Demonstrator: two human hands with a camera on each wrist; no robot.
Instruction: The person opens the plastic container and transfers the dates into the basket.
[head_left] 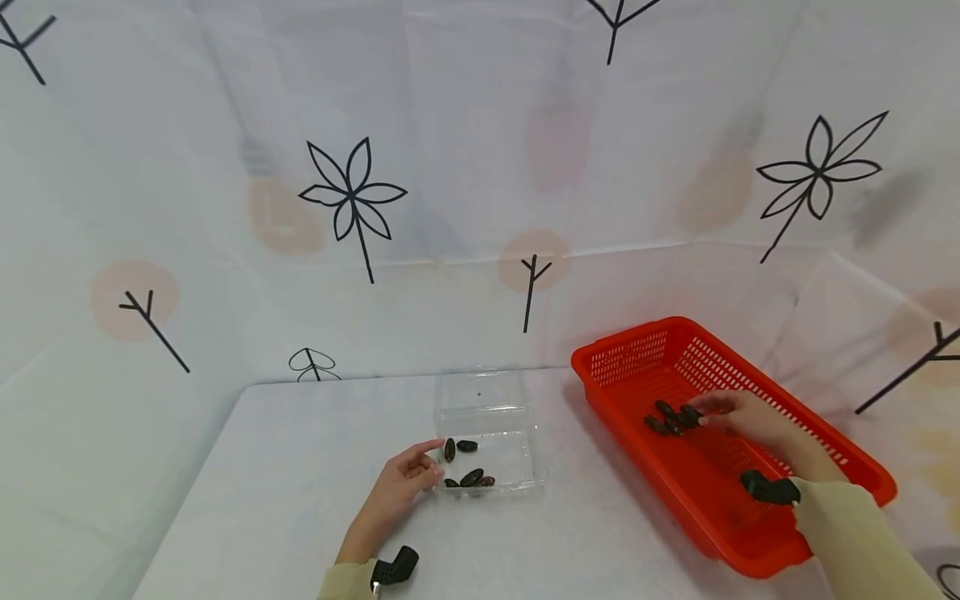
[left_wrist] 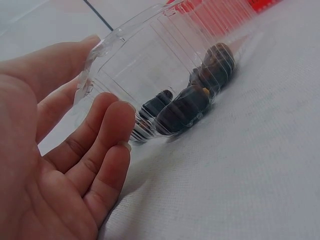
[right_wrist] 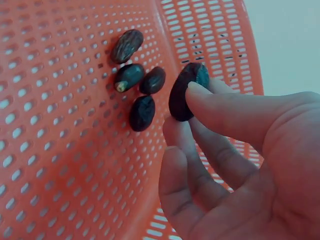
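My right hand (head_left: 738, 417) pinches a dark date (right_wrist: 181, 95) between thumb and fingertips, over the floor of the red plastic basket (head_left: 626, 425). Several other dates (right_wrist: 129, 75) lie grouped on that floor, just beside the fingers in the right wrist view. With its thumb and fingers bent about the left edge, my left hand (head_left: 401, 479) holds a clear plastic box (head_left: 510, 454). The box's lid (head_left: 480, 392) is folded back, away from me. Several dates (left_wrist: 182, 110) lie in the box, two by its left rear and the others along the near wall.
The basket stands at the right of the white-covered table (head_left: 285, 467), its sides slotted. A white cloth (head_left: 465, 208) printed with black line flowers hangs behind the table. Each wrist carries a small black camera, the left one (head_left: 395, 567) near the table's front.
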